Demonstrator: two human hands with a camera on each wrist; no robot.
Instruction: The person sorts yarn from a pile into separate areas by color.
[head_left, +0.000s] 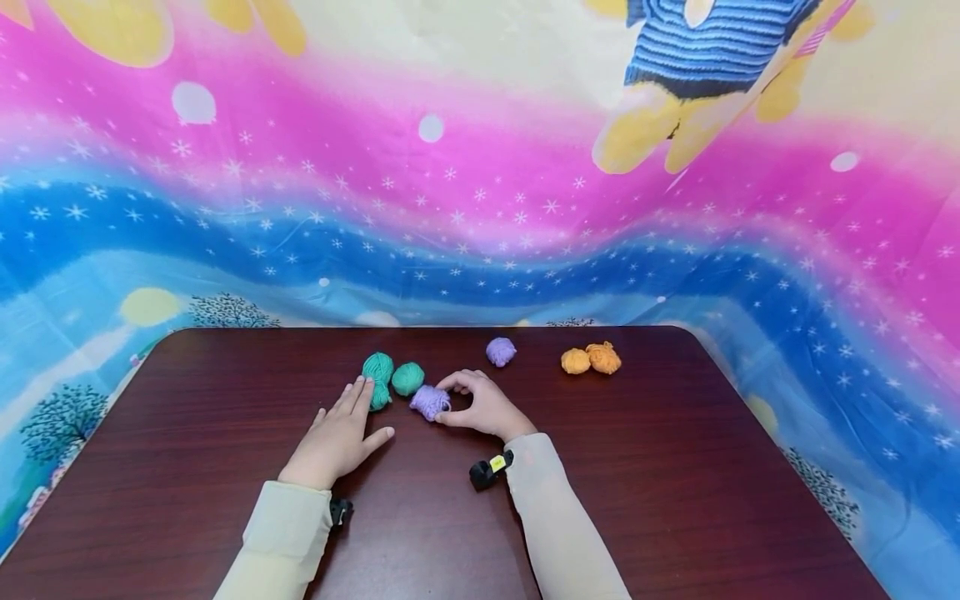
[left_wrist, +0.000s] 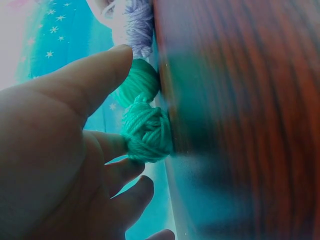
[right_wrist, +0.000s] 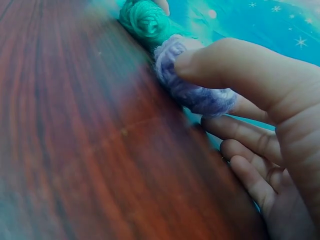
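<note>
My right hand [head_left: 483, 406] pinches a lilac yarn ball [head_left: 430, 402] between thumb and fingers, low over the table; its other fingers curl loosely beneath in the right wrist view. Just beyond it sits a round green yarn ball [head_left: 408, 378]. Two more green yarn balls, a far one [head_left: 377, 365] and a near one [head_left: 381, 397], lie together to the left. Against the near one rest the fingertips of my left hand [head_left: 330, 442], its fingers extended and thumb spread apart. In the left wrist view, the green yarn [left_wrist: 147, 130] meets those fingertips.
A second lilac yarn ball [head_left: 501, 352] lies near the table's back edge. Farther right, a small orange yarn ball [head_left: 575, 361] touches a larger orange one [head_left: 603, 357]. Behind the dark wooden table [head_left: 675, 500] hangs a printed cloth [head_left: 480, 192].
</note>
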